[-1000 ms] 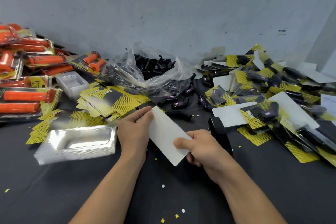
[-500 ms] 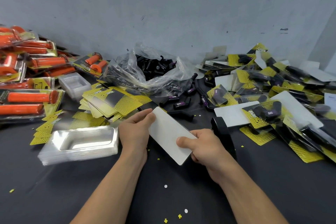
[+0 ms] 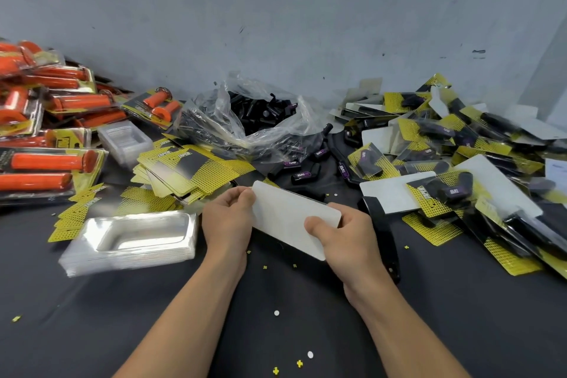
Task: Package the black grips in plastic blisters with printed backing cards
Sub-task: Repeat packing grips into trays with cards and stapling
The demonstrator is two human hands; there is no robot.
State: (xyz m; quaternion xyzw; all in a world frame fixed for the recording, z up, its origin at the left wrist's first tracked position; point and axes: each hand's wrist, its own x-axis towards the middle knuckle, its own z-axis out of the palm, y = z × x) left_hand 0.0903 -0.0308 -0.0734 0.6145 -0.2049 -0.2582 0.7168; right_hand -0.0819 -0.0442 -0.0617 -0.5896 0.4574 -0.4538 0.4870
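A backing card (image 3: 288, 218) shows its blank white back, held over the dark table between both hands. My left hand (image 3: 227, 218) pinches its far left end; my right hand (image 3: 343, 236) grips its near right end with the thumb on top. What lies under the card is hidden. Loose black grips (image 3: 302, 175) lie just beyond it, more fill a clear plastic bag (image 3: 245, 120). A fan of yellow-black printed cards (image 3: 190, 169) lies left of centre. A stack of clear blisters (image 3: 132, 239) sits to the left of my left hand.
Packed orange grips (image 3: 46, 132) pile up at far left. Finished black packs (image 3: 460, 169) heap on the right. A black stapler-like tool (image 3: 380, 224) lies right of my right hand. A second blister stack (image 3: 125, 141) is behind the cards. Paper punch-outs dot the table (image 3: 92, 331).
The card has tilted a little flatter and both hands shifted slightly on it. The view has moved a bit; the piles stay put.
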